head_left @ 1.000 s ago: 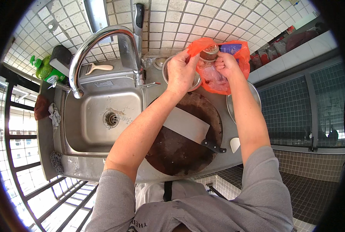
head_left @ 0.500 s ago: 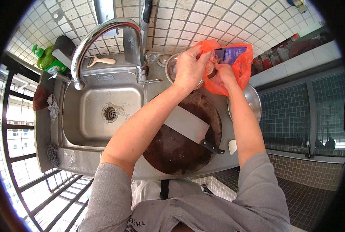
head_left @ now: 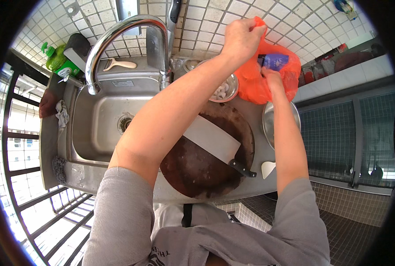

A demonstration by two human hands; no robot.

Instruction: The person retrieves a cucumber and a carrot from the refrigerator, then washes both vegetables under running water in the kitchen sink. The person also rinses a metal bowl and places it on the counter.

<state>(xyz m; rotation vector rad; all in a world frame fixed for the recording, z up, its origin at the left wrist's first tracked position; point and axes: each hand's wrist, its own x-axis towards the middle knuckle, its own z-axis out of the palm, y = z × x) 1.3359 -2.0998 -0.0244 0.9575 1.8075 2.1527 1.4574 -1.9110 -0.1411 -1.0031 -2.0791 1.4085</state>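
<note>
My left hand (head_left: 244,40) is raised at the back, its fingers pinched on the top of an orange plastic bag (head_left: 255,84). My right hand (head_left: 273,80) reaches into the bag, fingers curled and partly hidden; what they hold is unclear. A purple package (head_left: 278,62) shows inside the bag. Beside it, a metal bowl (head_left: 234,92) with white pieces is partly behind my left forearm. Below, a large cleaver (head_left: 213,142) lies on a round dark chopping board (head_left: 184,173). A steel bowl (head_left: 267,126) sits behind my right forearm.
The steel sink (head_left: 91,128) and curved faucet (head_left: 113,27) are at left, with a green pump bottle (head_left: 56,62), a pale peeler (head_left: 120,64) and a knife holder (head_left: 156,48) behind. A white scraper (head_left: 267,168) lies near the right edge. A window grille (head_left: 16,137) borders the left.
My left hand has risen toward the back wall, pulling the bag's top up. My right hand is lower in the bag, and the perforated metal item it held earlier is now hidden.
</note>
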